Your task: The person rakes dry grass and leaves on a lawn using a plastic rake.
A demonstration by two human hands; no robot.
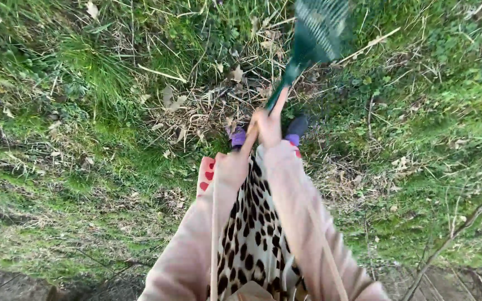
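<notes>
The rake head (322, 25) is motion-blurred and cut off by the far edge; individual tines cannot be counted. The wooden handle (277, 103) is hidden where the right hand (269, 125) wraps it. The left hand (214, 173) is mostly covered by its pink sleeve (188, 251); only red-nailed fingertips show, and its grip cannot be determined. Both shoes (297, 127) are largely hidden behind the hands and sleeves. The spotted garment (252, 234) is cut off at the near edge.
</notes>
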